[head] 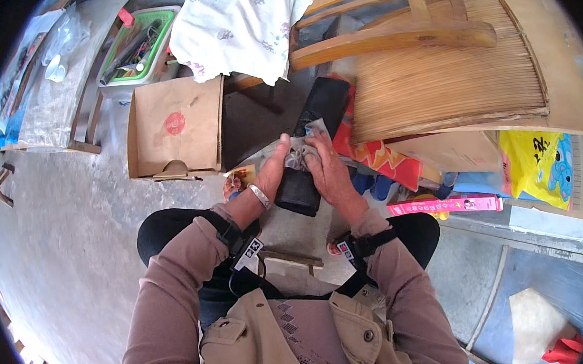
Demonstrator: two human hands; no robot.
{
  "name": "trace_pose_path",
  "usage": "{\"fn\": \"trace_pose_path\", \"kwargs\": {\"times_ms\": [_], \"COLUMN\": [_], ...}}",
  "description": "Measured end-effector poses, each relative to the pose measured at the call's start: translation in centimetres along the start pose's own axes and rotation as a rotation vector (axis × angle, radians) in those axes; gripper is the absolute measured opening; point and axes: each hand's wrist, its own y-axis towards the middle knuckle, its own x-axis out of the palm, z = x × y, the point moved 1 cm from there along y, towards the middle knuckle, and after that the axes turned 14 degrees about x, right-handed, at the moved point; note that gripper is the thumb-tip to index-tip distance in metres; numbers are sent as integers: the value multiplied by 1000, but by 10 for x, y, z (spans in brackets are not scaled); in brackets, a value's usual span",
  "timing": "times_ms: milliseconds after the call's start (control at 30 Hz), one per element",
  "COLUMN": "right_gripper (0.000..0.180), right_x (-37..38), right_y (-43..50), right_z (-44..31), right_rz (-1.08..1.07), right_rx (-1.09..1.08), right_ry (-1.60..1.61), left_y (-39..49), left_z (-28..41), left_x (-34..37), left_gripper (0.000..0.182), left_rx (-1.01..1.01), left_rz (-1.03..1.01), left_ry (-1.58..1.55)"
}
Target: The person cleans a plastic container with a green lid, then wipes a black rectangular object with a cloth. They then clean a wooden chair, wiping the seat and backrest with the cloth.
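Both my hands are together in front of me, over a long black object (297, 194) that looks like a roll or padded form. My left hand (272, 170), with a silver bangle at the wrist, touches a crumpled greyish, partly see-through piece of thin material (297, 155) from the left. From the right, my right hand (328, 171) has its fingers on the same piece. What the fingertips pinch is partly hidden. Beyond them the black object's far part (323, 101) continues up and to the right.
An upturned-looking cardboard box (178, 134) is at the left. Behind it stands a green and white basket (168, 21) of tools. A floral cloth (236, 25), a wooden chair (393, 38) and a slatted mat (449, 80) lie ahead and right. A yellow bag (534, 166) is at right.
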Motion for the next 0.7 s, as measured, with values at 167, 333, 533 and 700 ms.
{"fn": "trace_pose_path", "kwargs": {"times_ms": [167,333,533,700], "right_gripper": [34,25,23,21], "right_x": [-3,-11,-60,-54], "right_y": [42,70,93,46], "right_z": [23,33,11,-21], "right_rz": [7,154,444,318], "right_rx": [-167,-202,108,-128], "right_ry": [8,-93,-60,112], "left_y": [1,1,-10,-7], "left_z": [-1,3,10,9], "left_x": [-4,-2,8,6], "left_gripper": [61,77,72,57], "left_rx": [143,87,78,46], "left_rz": [-120,-146,-200,-221], "left_ry": [243,198,231,313]}}
